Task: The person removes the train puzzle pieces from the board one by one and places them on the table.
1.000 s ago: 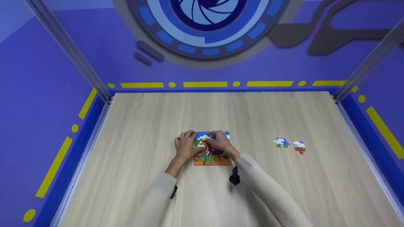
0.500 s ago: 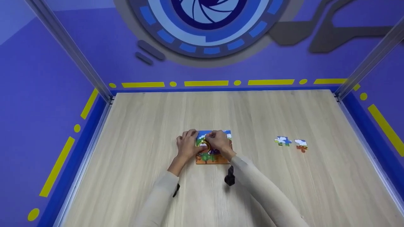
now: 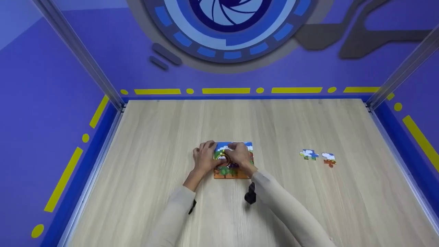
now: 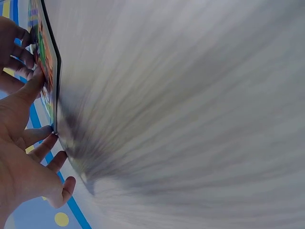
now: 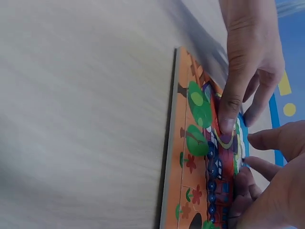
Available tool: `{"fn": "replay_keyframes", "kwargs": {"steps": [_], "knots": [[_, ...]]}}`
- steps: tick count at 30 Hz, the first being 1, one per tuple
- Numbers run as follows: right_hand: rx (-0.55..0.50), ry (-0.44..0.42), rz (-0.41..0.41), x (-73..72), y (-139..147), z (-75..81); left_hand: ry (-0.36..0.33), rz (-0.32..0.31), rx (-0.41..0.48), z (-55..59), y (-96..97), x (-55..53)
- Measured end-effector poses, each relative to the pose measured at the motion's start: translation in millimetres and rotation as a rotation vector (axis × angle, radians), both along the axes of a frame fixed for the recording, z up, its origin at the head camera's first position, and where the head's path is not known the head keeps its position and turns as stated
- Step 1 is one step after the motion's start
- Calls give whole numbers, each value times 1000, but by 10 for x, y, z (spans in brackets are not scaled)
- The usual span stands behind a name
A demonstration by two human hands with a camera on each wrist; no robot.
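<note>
A jigsaw puzzle [image 3: 234, 174] with a brightly coloured picture lies flat in the middle of the table. My left hand [image 3: 205, 159] is at its left side, the thumb pressing on the picture and the forefinger right at the edge. In the left wrist view the other fingers of my left hand [image 4: 24, 157] spread beyond the board. Over the upper middle of the puzzle, my right hand [image 3: 240, 156] has bent fingers with their tips down on the picture. In the right wrist view the thumb of my right hand [image 5: 281, 181] hides what lies under its fingertips.
Two loose puzzle pieces lie to the right: a blue and white piece [image 3: 309, 154] and a white and red-brown piece [image 3: 329, 159]. Purple-blue panels [image 3: 219, 80] stand around the wooden table [image 3: 164, 130] at the back and both sides.
My right hand's fingertips have come down slightly on the picture, with its fingers bent more out of sight. My left hand has stayed at the puzzle's left side.
</note>
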State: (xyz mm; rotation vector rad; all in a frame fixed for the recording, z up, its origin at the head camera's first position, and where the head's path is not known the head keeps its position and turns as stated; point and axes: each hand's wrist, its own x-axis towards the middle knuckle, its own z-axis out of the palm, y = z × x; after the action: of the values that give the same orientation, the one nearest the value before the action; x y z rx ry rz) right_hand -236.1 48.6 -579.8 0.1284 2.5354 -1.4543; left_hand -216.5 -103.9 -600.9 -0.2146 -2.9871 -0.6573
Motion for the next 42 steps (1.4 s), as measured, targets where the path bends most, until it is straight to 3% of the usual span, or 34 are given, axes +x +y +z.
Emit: {"fn": "replay_keyframes", "kwargs": {"steps": [7, 19, 29, 36, 39, 42], "knots": [[-124, -100, -37, -28, 7, 10, -11, 8, -6, 0, -2, 6], [-164, -183, -75, -82, 6, 26, -30, 11, -10, 36, 10, -6], [-82, -45, -22, 15, 15, 35, -41, 16, -31, 44, 14, 3], [-63, 55, -33, 61, -6, -60, -47, 17, -24, 31, 21, 7], [-63, 44, -22, 59, 6, -78, -47, 15, -14, 30, 16, 15], [-116, -46, -31, 29, 11, -63, -39, 16, -16, 30, 2, 10]]}}
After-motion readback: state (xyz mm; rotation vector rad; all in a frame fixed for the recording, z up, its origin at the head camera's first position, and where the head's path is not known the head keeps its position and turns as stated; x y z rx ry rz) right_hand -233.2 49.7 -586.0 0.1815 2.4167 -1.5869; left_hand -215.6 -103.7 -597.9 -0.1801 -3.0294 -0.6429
